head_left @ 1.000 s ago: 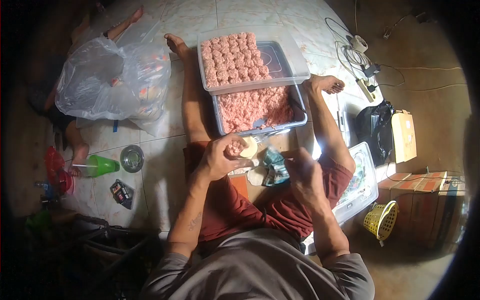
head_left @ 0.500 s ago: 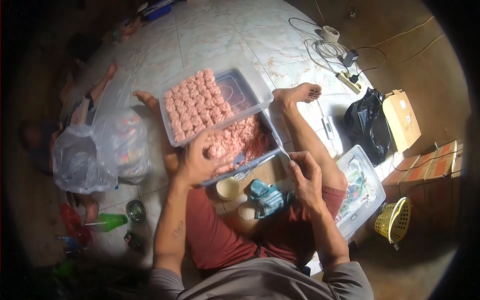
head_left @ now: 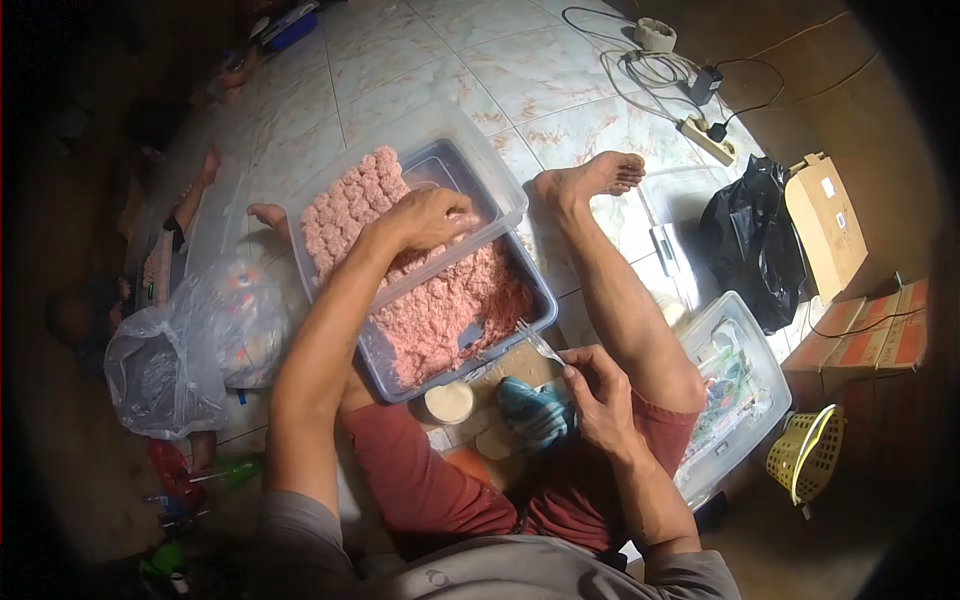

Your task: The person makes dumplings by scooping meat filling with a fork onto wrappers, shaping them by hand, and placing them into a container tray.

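My left hand point(head_left: 432, 218) is inside a clear plastic tub point(head_left: 508, 190), its fingers curled down around a pink ball that they mostly hide. Rows of pink mince-like balls point(head_left: 345, 215) fill the tub's left part, beside the hand. This tub rests across a larger grey-blue tub point(head_left: 545, 312), which holds a loose pink mince-like mass point(head_left: 440, 325). Near the lower tub's front corner, my right hand point(head_left: 603, 400) is closed on a metal fork point(head_left: 542, 346), tines pointing up and left.
Between my legs are a round pale container point(head_left: 449, 402) and a teal striped cloth point(head_left: 535, 412). Plastic bags point(head_left: 160, 340) lie left. At right are a lidded tub point(head_left: 735, 390), a black bag point(head_left: 755, 245), a yellow basket point(head_left: 805, 455) and a power strip point(head_left: 708, 142).
My left hand has moved up and right, from over the lower tub's pink mass into the upper tub. The fork has turned, its tines now clear of the tub's edge.
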The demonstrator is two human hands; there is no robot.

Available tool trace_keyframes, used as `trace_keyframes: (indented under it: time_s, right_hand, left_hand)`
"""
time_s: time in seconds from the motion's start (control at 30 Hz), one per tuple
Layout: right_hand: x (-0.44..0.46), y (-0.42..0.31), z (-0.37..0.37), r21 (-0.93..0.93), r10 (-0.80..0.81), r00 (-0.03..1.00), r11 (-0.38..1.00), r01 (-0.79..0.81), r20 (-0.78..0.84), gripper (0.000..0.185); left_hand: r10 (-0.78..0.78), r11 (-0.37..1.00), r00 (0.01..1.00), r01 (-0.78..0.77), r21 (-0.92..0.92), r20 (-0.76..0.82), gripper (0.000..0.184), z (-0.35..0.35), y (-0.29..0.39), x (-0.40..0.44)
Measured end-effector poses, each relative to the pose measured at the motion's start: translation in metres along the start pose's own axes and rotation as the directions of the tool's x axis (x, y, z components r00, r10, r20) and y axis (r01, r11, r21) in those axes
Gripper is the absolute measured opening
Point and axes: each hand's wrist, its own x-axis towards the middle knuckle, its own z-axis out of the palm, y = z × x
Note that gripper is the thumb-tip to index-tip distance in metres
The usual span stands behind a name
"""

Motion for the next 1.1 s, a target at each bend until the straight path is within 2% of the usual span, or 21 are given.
trace_keyframes:
  time_s: [0.03, 0.1, 0.2, 0.23, 0.3, 0.43, 0.63, 0.73, 0.8, 0.83, 0.9, 0.93, 0.97, 1.0, 1.03, 1.1]
  right_hand:
    - [0.0, 0.0, 0.0, 0.02, 0.001, 1.0, 1.0, -0.001, 0.004, 0.012]
    - [0.0, -0.002, 0.0, 0.044, 0.006, 1.0, 0.999, -0.006, 0.01, 0.012]
    - [0.0, -0.008, 0.001, 0.057, 0.027, 0.999, 0.998, -0.029, 0.039, 0.012]
    - [0.0, -0.008, 0.001, 0.048, 0.017, 0.999, 0.999, -0.019, 0.044, 0.012]
    - [0.0, -0.008, 0.001, 0.038, 0.005, 0.999, 0.999, -0.007, 0.045, 0.012]
    - [-0.001, -0.003, 0.003, 0.013, -0.022, 0.999, 1.0, 0.021, 0.03, 0.012]
    - [-0.001, -0.002, 0.007, 0.04, 0.012, 1.0, 0.999, -0.013, 0.026, 0.012]
    - [0.0, 0.001, 0.008, 0.03, 0.011, 0.999, 0.999, -0.012, 0.047, 0.012]
    - [0.001, 0.007, 0.01, 0.015, 0.025, 0.997, 1.0, -0.026, 0.067, 0.013]
    - [0.002, 0.011, 0.011, 0.002, 0.034, 0.997, 0.999, -0.034, 0.064, 0.013]
    - [0.0, 0.014, 0.012, -0.029, 0.043, 0.996, 0.999, -0.041, 0.078, 0.014]
    - [0.001, 0.012, 0.013, -0.038, 0.043, 0.998, 0.998, -0.042, 0.045, 0.014]
    - [0.002, 0.011, 0.015, -0.044, 0.043, 0.999, 0.998, -0.043, 0.011, 0.015]
    - [0.005, 0.015, 0.016, -0.138, -0.072, 0.997, 0.988, 0.067, -0.032, 0.014]
    - [0.009, 0.009, 0.016, -0.149, -0.077, 0.997, 0.986, 0.073, -0.022, 0.014]
    - [0.023, -0.008, 0.017, -0.332, -0.185, 0.982, 0.925, 0.184, 0.03, 0.012]
  left_hand:
    - [-0.002, 1.0, 1.0, 0.002, -0.003, 0.005, 0.043, -0.001, 0.008, -0.003]
    - [-0.092, 0.995, 0.996, 0.092, -0.024, 0.019, 0.058, -0.002, 0.021, -0.011]
    - [-0.036, 0.996, 0.999, 0.036, 0.078, 0.004, 0.063, 0.003, 0.022, -0.014]
    - [-0.038, 0.996, 0.999, 0.038, 0.078, 0.004, 0.063, 0.005, 0.019, -0.016]
    - [0.106, 0.98, 0.987, -0.083, 0.18, -0.122, 0.06, 0.007, 0.019, -0.018]
    - [0.014, 0.984, 0.999, -0.007, 0.177, -0.038, 0.058, 0.001, 0.026, -0.02]
    - [0.012, 0.979, 0.995, 0.009, 0.205, -0.099, 0.061, 0.006, 0.032, -0.023]
    - [0.055, 0.976, 0.979, -0.011, 0.217, -0.195, 0.062, 0.008, 0.035, -0.022]
    - [-0.167, 0.977, 0.985, 0.16, 0.142, 0.038, 0.06, 0.001, 0.043, -0.022]
    - [-0.169, 0.978, 0.985, 0.163, 0.132, 0.035, 0.06, 0.002, 0.039, -0.023]
    - [-0.033, 0.999, 0.986, 0.033, -0.003, -0.164, 0.057, 0.004, 0.035, -0.036]
    - [0.057, 0.998, 0.942, -0.055, 0.013, -0.33, 0.041, 0.003, 0.036, -0.046]
    - [0.046, 0.999, 0.938, -0.048, 0.001, -0.343, 0.041, 0.005, 0.036, -0.06]
    - [0.07, 0.986, 0.834, -0.14, -0.088, -0.547, 0.033, 0.008, 0.042, -0.081]
    - [0.063, 0.957, 0.685, -0.248, -0.15, -0.725, 0.026, 0.013, 0.048, -0.105]
    - [-0.029, 0.903, 0.562, -0.341, -0.263, -0.827, 0.018, 0.042, 0.066, -0.16]
